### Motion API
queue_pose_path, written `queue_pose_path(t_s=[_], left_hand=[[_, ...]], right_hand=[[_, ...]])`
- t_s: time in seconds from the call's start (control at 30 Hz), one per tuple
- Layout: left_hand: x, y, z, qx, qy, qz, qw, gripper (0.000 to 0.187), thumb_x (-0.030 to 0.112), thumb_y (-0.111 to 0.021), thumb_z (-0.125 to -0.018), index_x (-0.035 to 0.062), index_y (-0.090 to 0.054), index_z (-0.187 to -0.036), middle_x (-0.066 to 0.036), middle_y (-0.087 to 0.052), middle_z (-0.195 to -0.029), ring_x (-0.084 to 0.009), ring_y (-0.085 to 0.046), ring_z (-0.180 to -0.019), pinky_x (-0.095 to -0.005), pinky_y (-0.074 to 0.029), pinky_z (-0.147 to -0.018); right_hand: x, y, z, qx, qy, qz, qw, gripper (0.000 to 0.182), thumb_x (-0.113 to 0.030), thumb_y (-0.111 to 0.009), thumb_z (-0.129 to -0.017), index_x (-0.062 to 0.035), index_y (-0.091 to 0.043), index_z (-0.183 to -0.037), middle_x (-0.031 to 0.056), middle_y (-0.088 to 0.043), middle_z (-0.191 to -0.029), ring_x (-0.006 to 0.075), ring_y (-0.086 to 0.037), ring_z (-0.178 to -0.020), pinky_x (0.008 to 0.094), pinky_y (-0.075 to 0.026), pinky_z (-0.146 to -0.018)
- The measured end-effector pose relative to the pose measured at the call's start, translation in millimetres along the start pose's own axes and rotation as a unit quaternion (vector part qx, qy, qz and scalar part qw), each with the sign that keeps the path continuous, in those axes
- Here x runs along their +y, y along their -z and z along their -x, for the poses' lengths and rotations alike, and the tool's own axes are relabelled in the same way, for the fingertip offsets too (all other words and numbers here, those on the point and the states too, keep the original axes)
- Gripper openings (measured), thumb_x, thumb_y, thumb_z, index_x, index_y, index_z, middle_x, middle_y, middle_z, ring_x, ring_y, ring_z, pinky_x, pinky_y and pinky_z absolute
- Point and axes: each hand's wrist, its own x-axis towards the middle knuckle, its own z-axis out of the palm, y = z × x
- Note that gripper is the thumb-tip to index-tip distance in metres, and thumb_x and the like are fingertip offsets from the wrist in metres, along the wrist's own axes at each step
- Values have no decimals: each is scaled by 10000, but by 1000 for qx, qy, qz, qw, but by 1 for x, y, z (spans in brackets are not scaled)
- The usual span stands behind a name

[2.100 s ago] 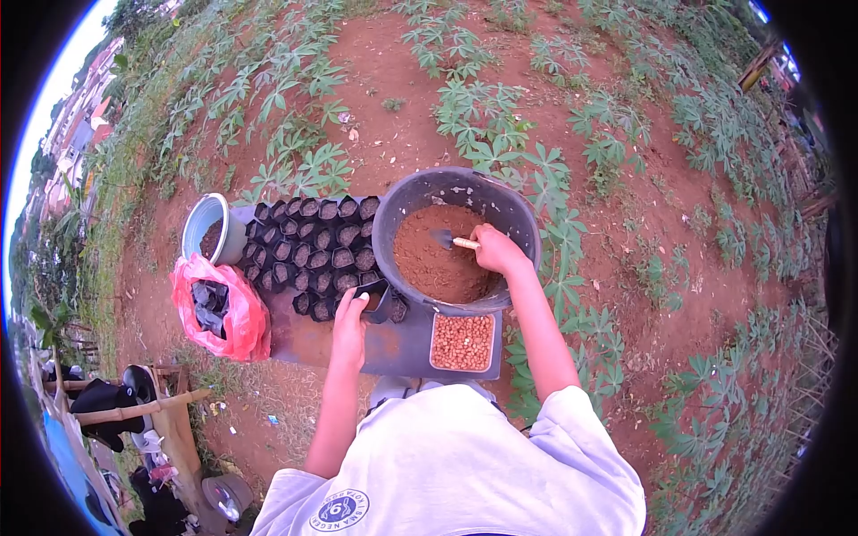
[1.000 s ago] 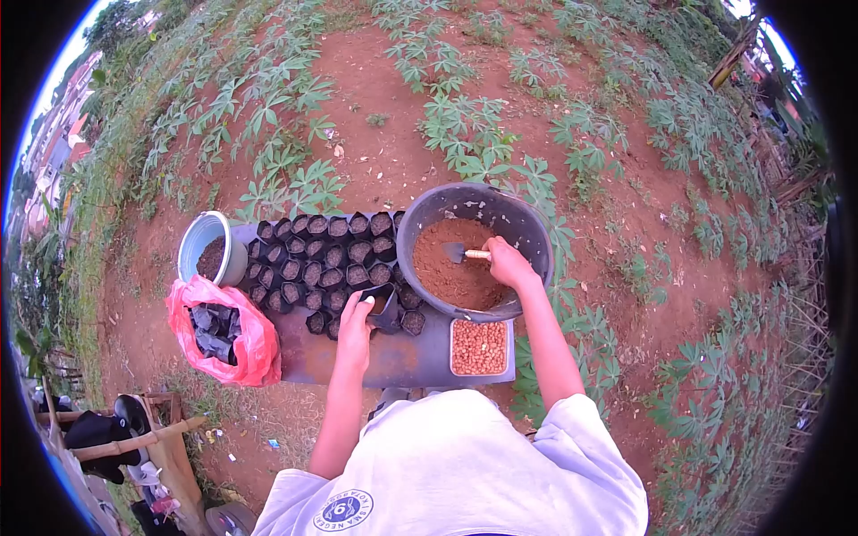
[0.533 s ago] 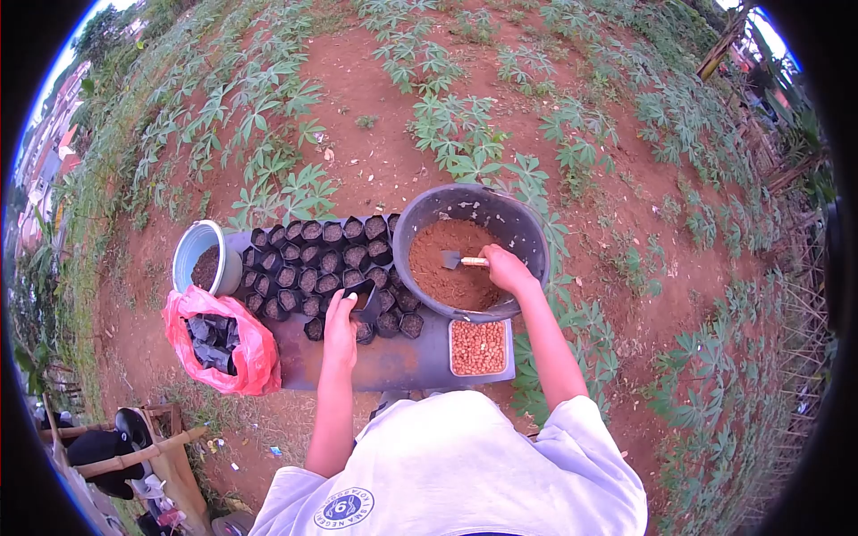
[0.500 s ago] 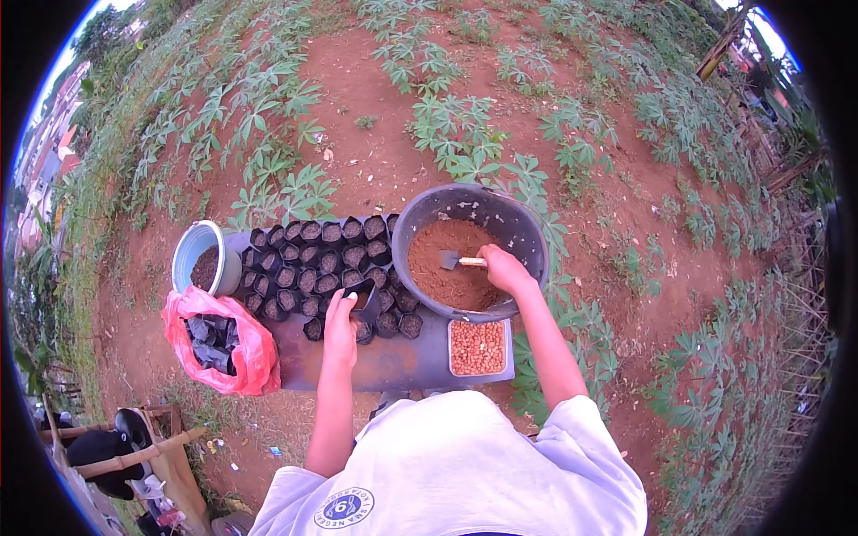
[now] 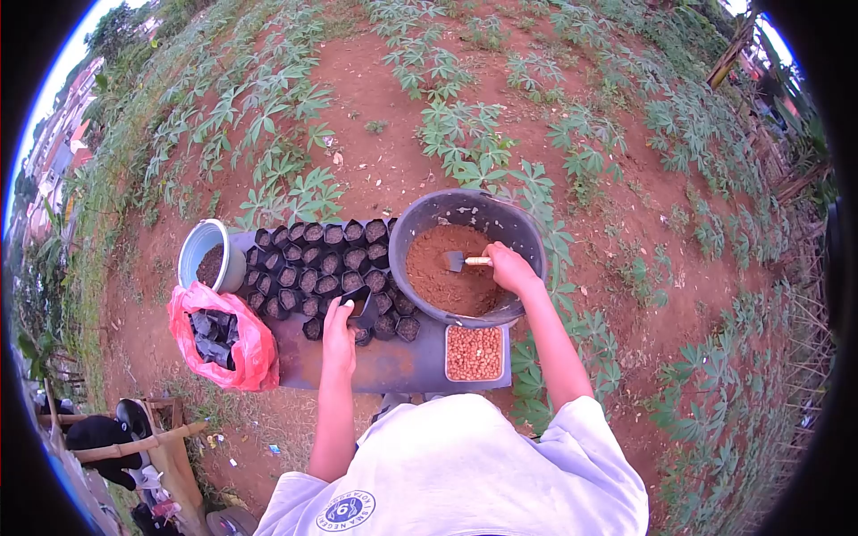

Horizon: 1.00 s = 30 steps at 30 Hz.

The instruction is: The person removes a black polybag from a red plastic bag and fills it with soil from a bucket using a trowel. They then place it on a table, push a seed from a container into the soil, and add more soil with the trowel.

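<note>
My right hand [image 5: 512, 267] grips the light wooden handle of a small trowel [image 5: 457, 261]. Its grey blade rests at the surface of the reddish-brown soil [image 5: 442, 279] inside a large black tub [image 5: 408, 212]. Over the near edge of the pot rows, my left hand [image 5: 339, 332] holds a black plastic planting bag [image 5: 365, 309] upright by its side, mouth up. How much soil is in that bag I cannot make out. Several soil-filled black bags [image 5: 329, 264] stand in close rows just beyond it.
A table [image 5: 384, 364] carries everything. Near its right end sits a white tray of tan seeds [image 5: 475, 353]. On the left stand a pale blue bucket [image 5: 235, 265] with dark soil and a pink plastic bag [image 5: 259, 350] of folded black bags. Leafy plants [image 5: 465, 134] grow in rows beyond.
The trowel blade has shifted slightly right within the tub. My left hand and its bag have stayed nearly in place, and the whole view has swung a little.
</note>
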Motion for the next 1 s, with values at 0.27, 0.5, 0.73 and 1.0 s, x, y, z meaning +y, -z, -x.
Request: queue_pose_path(t_s=[0.27, 0.5, 0.73, 1.0], left_hand=[[-9, -32, 18, 6, 2, -25, 1000, 257, 172, -559, -956, 49, -566, -1181, -27, -636, -1064, -124, -603, -957, -298, -475, -819], [-16, -46, 20, -5, -2, -40, 999, 253, 174, -537, -967, 47, -571, -1184, -24, -646, -1042, -110, -614, -914, -289, -478, -804], [-17, -55, 30, 31, -8, -41, 999, 314, 175, -545, -965, 27, -535, -1241, -33, -646, -1052, -115, -619, -918, -277, -484, -790], [-13, -63, 33, 22, -23, -70, 997, 256, 170, -526, -967, 50, -567, -1189, -27, -646, -1038, -111, -626, -893, -277, -489, -787]], right_hand=[[11, 11, 2, 40, 53, -15, 998, 181, 56, -525, -799, -24, -546, -960, 175, -575, -1004, 377, -598, -1000, 461, -488, -854], [15, 9, -7, -10, 24, 4, 1000, 194, 63, -512, -805, -16, -549, -978, 176, -578, -1024, 372, -598, -1028, 458, -487, -878], [26, 7, -13, -27, 28, -30, 999, 197, 50, -508, -830, -16, -556, -1009, 192, -583, -1067, 375, -590, -1073, 453, -476, -913], [20, 37, 5, 15, 46, -130, 990, 138, -10, -515, -934, -2, -573, -1059, 176, -581, -1035, 365, -590, -988, 427, -461, -866]])
